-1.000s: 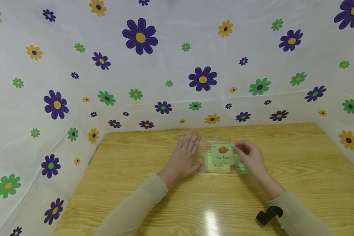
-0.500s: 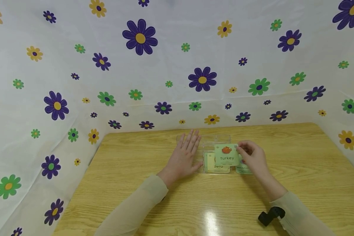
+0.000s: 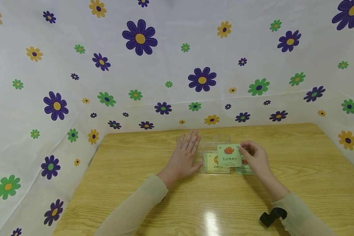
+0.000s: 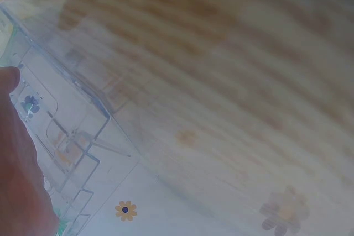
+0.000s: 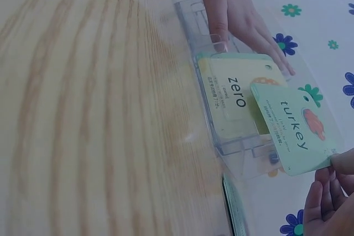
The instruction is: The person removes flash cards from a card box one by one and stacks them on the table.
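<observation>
your right grip [image 3: 256, 159] pinches the green card [image 3: 229, 155] reading "turkey"; your left grip [image 3: 182, 158], fingers straight, touches the clear holder [image 3: 213, 139], whose yellow card [image 3: 212, 162] reads "zero".

Turkey card [image 3: 229, 158]: pale green, red bird above the word, facing the near side. Right hand [image 3: 257, 157] is pinching it by its far right corner; it's covering part of zero card [image 3: 211, 162]. Zero: pale yellow, sitting in the near right slot of the rack [image 3: 216, 139], green edge showing behind. Rack: clear, tiered; left hand [image 3: 184, 157] is resting on its left half, fingers straight. Green cards [image 3: 244, 169] are lying just right of rack.
</observation>
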`<state>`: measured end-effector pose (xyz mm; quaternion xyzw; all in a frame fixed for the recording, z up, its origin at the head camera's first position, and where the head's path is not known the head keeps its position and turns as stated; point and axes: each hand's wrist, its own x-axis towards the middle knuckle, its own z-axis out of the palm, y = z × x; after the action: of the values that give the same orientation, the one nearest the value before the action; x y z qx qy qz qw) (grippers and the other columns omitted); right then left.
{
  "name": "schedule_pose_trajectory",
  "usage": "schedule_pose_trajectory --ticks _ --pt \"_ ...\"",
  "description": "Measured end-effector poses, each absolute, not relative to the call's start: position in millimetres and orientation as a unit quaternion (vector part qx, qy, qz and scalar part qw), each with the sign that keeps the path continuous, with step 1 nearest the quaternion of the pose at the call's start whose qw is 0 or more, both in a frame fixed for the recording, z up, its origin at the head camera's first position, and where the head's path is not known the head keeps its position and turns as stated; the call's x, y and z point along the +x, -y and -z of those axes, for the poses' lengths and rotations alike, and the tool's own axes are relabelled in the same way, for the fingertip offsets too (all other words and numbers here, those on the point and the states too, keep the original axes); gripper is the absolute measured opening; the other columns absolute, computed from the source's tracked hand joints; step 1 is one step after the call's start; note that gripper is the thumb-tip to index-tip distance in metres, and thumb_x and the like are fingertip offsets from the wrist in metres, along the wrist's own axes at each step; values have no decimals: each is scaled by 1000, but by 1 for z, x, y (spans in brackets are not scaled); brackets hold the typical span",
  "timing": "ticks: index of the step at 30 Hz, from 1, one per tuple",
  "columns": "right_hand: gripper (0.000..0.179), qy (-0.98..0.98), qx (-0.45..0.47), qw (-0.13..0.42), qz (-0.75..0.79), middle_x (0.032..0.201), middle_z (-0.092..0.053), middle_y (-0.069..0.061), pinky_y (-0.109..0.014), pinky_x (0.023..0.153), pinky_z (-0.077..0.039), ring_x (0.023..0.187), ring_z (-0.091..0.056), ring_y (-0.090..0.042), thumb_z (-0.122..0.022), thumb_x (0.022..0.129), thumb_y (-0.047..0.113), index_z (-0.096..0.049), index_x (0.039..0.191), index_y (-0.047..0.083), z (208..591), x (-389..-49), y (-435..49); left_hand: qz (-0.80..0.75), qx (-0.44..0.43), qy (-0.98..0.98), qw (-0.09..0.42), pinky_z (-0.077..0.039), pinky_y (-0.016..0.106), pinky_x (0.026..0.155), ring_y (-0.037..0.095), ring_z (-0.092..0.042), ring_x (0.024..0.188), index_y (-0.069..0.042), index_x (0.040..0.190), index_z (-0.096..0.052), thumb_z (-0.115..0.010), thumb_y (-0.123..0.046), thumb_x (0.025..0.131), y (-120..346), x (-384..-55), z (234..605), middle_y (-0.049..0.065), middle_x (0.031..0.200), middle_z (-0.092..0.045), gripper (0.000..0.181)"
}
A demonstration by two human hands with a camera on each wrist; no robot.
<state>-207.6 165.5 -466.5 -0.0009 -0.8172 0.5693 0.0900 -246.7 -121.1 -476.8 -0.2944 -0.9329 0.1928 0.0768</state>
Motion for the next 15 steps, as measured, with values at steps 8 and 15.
schedule_pose_trajectory --ticks 8,15 --pt "22 824 -5 87 -560 107 -71 -15 -9 75 -48 84 -55 6 -64 106 9 -68 120 -8 470 -206 -172 -192 -295 932 82 -1 52 137 35 8 168 -3 170 2 -29 -73 106 121 -247 477 16 178 14 100" --pt "21 824 -7 95 -559 104 -69 -11 -9 74 -48 83 -55 5 -63 107 8 -68 118 -9 471 -207 -177 -196 -296 932 79 -1 52 137 35 10 167 -3 170 3 -28 -73 106 121 -247 477 16 178 16 100"
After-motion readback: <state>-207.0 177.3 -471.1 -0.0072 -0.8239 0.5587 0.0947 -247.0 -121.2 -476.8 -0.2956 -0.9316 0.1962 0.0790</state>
